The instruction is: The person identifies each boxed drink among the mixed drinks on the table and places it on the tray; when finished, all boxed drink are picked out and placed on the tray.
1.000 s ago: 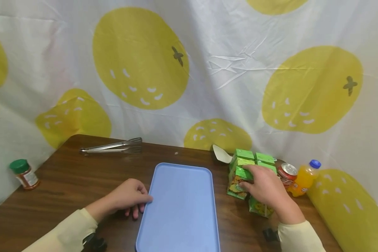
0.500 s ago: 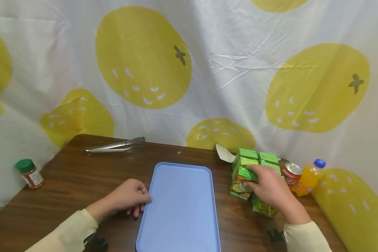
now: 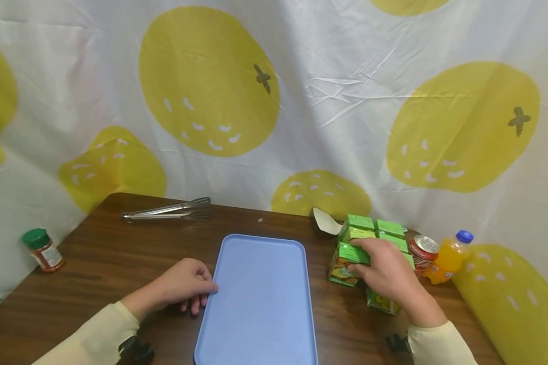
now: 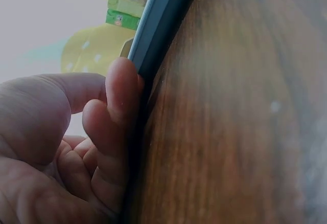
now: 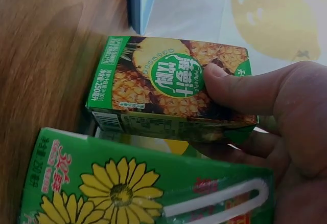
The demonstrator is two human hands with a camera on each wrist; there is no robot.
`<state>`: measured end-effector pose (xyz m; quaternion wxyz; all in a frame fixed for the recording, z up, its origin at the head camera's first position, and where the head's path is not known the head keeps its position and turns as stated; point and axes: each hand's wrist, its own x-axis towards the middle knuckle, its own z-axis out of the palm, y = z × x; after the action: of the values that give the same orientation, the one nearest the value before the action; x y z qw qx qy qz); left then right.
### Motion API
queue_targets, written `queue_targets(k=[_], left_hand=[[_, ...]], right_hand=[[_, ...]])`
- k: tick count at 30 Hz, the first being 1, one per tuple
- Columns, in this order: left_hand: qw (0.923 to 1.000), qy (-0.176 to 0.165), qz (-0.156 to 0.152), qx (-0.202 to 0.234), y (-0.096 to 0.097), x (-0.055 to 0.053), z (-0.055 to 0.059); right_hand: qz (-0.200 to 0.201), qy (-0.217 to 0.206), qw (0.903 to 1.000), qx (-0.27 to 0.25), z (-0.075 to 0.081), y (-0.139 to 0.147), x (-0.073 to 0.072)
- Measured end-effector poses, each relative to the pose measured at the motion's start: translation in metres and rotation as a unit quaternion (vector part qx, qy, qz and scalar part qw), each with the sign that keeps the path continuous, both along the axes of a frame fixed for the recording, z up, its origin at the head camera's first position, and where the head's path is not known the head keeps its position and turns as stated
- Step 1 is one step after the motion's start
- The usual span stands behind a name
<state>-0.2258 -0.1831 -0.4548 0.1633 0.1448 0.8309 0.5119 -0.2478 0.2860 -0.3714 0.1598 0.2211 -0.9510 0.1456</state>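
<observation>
In the head view my right hand holds a green pineapple juice box at the front left of a cluster of green drink boxes. The right wrist view shows the thumb on the printed face of this pineapple juice box, with fingers behind it. Beside it, nearer that camera, stands a green box with yellow flowers and a straw. My left hand pinches the left rim of a blue tray; in the left wrist view its fingertips meet the tray's edge.
A red soda can and an orange drink bottle stand right of the boxes. Behind them lies a pale spatula or scoop end. Metal tongs lie at the back left, and a green-capped spice jar stands far left.
My right hand has shifted the pineapple juice box slightly left, a little away from the other boxes. The left hand stays on the tray's rim; the head view has drifted slightly.
</observation>
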Motion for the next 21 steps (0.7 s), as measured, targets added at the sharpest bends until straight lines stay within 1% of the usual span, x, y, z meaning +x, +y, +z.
queue_targets(k=[6, 11, 18, 21], left_hand=[[0.9998, -0.015, -0.006, 0.010, -0.001, -0.001, 0.001], [0.9996, -0.025, -0.001, 0.017, 0.000, -0.001, 0.000], [0.9995, -0.022, 0.011, 0.020, 0.002, -0.001, -0.003], [0.9995, -0.021, 0.015, 0.020, 0.003, -0.001, -0.004]], right_hand=[[-0.006, 0.003, 0.9998, -0.018, 0.002, -0.003, 0.003], [-0.012, 0.000, 0.9991, -0.040, 0.007, -0.009, 0.007], [0.001, 0.016, 0.9974, -0.071, 0.009, -0.017, 0.012], [0.002, 0.015, 0.9970, -0.076, 0.010, -0.021, 0.013]])
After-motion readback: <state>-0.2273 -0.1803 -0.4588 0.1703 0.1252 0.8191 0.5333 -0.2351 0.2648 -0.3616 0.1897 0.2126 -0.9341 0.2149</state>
